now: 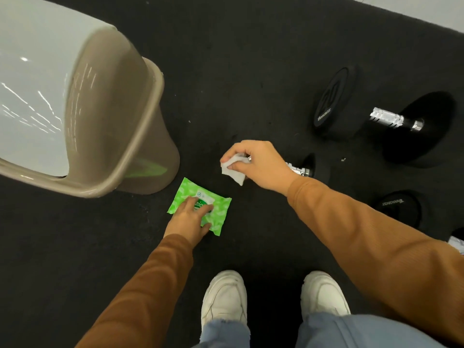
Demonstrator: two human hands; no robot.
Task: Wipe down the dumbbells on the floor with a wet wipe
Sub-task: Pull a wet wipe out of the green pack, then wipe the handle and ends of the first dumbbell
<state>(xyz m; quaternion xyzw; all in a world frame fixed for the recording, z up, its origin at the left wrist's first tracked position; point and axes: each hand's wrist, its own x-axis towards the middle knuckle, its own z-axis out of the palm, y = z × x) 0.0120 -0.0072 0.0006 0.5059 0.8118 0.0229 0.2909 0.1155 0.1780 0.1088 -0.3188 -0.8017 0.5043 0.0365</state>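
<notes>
A green pack of wet wipes (218,214) lies on the black floor mat. My left hand (190,217) presses down on it with flat fingers. My right hand (258,164) pinches a white wet wipe (233,169) a little above the mat, to the upper right of the pack. A large black dumbbell (386,119) with a chrome handle lies at the right. A second dumbbell (394,204) lies closer, partly hidden behind my right forearm; its chrome handle shows at the wrist.
A beige bin (130,126) with a white liner stands at the left, close to the pack. My two white shoes (223,300) stand at the bottom middle. A pale floor strip runs past the mat's top right edge.
</notes>
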